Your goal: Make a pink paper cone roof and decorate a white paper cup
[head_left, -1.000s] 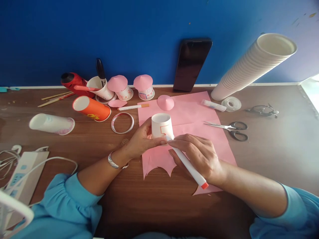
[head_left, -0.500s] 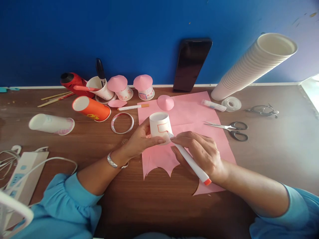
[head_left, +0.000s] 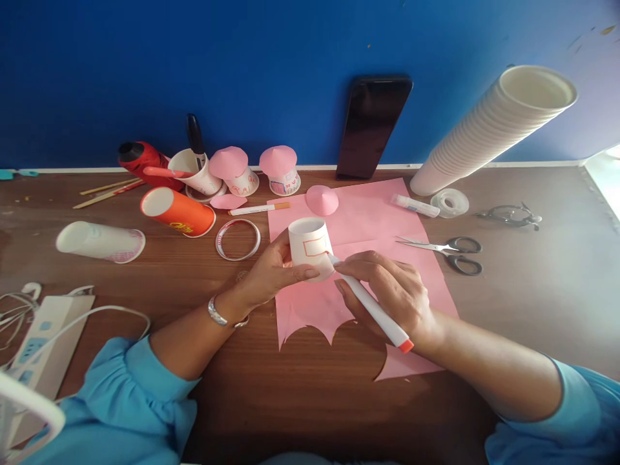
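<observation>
Shifted slightly toward nine o'clock since the earlier frame: white cup (head_left: 310, 253). Ring (head_left: 219, 244) lies at the cup's nine o'clock; left hand (head_left: 274, 274) grips the cup over pink paper (head_left: 368, 226); cone (head_left: 322, 200) at twelve; right hand (head_left: 394, 290) pinches marker (head_left: 371, 309), tip at red outline (head_left: 317, 255); scissors (head_left: 443, 247) at three

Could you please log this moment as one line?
left hand: holds white cup; right hand: marker at cup; drawn: red-orange outline; behind: pink cone
</observation>
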{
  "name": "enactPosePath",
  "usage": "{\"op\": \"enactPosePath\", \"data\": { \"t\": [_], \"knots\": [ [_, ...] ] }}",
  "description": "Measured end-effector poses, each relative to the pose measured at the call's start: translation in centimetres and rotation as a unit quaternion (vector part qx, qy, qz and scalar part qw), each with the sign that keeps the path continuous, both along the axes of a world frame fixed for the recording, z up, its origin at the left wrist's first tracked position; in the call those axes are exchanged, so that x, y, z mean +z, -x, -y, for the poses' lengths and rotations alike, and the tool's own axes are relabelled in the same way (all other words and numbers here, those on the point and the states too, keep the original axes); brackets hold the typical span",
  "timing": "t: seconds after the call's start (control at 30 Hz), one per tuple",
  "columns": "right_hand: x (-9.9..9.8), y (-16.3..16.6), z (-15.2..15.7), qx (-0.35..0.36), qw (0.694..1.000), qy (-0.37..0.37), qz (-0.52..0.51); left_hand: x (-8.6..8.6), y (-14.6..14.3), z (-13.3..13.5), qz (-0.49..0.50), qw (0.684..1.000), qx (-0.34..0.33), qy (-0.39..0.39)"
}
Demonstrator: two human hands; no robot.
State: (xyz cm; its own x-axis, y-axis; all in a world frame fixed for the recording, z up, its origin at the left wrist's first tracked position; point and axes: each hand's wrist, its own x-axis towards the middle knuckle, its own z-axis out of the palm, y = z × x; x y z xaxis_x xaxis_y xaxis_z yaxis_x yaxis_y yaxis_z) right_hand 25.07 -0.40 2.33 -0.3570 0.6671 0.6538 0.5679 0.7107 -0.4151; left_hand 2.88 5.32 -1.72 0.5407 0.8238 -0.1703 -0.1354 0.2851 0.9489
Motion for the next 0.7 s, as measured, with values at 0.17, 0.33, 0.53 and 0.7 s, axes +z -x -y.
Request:
{"op": "enactPosePath", "data": {
  "t": [0.17, 0.33, 0.53, 0.7],
  "knots": [
    [0.2, 0.1, 0.0, -0.007, 1.0, -0.003, 0.003, -0.2, 0.1, 0.0, 0.003, 1.0, -0.002, 0.0],
    [1.1, 0.1, -0.1, -0.028, 1.0, 0.001, -0.007, -0.1, 0.0, 0.0, 0.017, 1.0, -0.007, 0.022],
    [1.4, 0.0, -0.3, -0.04, 0.999, 0.013, -0.014, -0.1, 0.2, 0.0, 0.024, 0.999, -0.024, 0.028],
    [1.3, 0.0, -0.2, -0.03, 0.999, 0.015, -0.012, -0.3, 0.3, 0.0, 0.019, 0.999, -0.023, 0.027]
  ]
}}
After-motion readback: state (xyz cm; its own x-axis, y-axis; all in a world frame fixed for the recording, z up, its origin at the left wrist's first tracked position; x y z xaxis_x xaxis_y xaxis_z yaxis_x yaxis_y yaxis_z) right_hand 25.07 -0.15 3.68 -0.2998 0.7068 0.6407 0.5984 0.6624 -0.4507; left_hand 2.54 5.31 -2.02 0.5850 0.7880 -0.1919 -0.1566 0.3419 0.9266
